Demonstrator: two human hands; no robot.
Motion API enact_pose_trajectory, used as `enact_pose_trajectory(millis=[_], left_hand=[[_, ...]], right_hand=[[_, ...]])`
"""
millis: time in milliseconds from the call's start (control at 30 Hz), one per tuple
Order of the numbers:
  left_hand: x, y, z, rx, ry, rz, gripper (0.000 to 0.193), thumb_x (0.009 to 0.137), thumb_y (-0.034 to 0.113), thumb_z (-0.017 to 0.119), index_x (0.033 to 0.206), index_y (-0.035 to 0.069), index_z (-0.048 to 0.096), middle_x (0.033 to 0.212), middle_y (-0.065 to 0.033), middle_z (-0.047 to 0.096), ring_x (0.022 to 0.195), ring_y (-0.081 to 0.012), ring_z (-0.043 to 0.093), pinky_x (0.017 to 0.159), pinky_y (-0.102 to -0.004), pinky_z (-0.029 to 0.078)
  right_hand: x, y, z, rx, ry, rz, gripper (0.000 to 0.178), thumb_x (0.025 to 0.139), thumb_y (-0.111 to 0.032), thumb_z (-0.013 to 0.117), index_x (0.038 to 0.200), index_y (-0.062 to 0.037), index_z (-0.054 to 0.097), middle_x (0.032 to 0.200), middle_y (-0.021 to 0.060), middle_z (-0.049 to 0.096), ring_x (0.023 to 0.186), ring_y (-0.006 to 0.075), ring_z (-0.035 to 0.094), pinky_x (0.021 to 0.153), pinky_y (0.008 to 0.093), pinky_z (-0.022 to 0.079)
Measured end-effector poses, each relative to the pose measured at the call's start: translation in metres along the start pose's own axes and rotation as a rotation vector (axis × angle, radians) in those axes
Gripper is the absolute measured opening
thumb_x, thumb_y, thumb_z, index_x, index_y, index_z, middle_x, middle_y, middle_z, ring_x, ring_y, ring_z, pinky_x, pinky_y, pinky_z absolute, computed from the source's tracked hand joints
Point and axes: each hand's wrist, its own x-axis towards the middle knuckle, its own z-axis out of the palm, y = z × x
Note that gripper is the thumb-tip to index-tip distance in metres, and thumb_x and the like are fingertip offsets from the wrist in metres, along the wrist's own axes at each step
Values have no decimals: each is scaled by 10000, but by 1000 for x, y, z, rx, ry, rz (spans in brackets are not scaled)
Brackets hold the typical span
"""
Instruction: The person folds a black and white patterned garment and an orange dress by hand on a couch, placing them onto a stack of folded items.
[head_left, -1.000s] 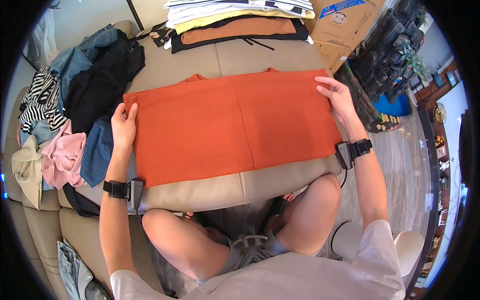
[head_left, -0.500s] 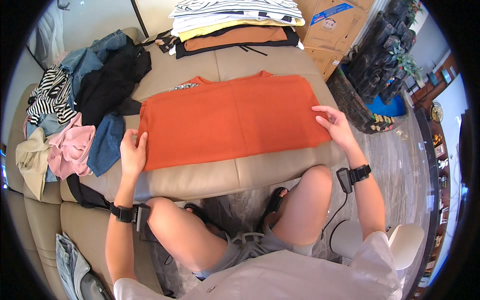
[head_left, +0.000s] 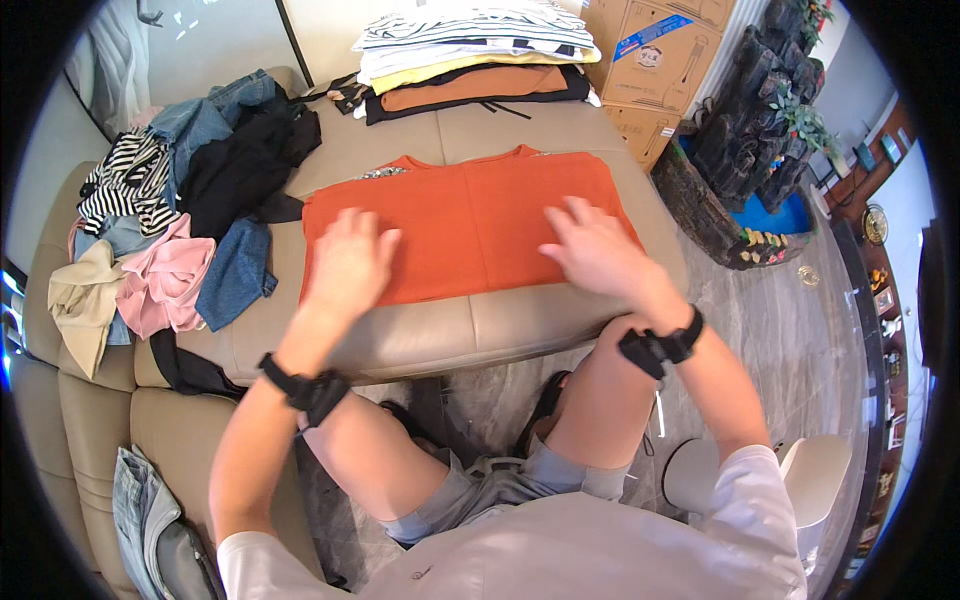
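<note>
An orange-red top (head_left: 460,220) lies spread in a wide folded rectangle on the beige leather seat, its neckline at the far edge and silvery beading by the far left shoulder. Over its left part is my left hand (head_left: 352,262), fingers apart and holding nothing. My right hand (head_left: 600,248) is over the right part, also open with spread fingers. Both hands are a little blurred, and I cannot tell whether they press on the cloth or hover just above it. Dark straps with small devices circle both wrists.
Left of the top lies a heap of crumpled clothes (head_left: 165,210) in denim, black, stripes, pink and beige. A stack of folded clothes (head_left: 475,60) sits at the back, near cardboard boxes (head_left: 655,60). A rock fountain (head_left: 740,170) stands right. Jeans (head_left: 150,510) lie lower left.
Both hands have let go of the top's side edges and moved inward over the cloth. The top's near edge now lies flatter and farther back. My view has shifted slightly.
</note>
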Motion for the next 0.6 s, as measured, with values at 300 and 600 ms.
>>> enact_pose_trajectory(millis=[300,600], left_hand=[[-13,41,65,93,10,123,656,1011,453,465,1532,64,379,1603,-182,321,1493,-343,278,1213,-470,222],[-36,-60,46,-49,-36,-249,786,991,573,461,1529,10,358,1624,-159,291,1508,-323,249,1224,-441,192]], right_hand=[[23,-52,97,-13,359,-58,630,1010,-482,455,1508,-97,430,1583,181,360,1474,369,301,1195,525,223],[21,5,23,140,189,112,375,937,-250,654,1260,-69,593,1257,165,615,1161,356,598,916,453,498]])
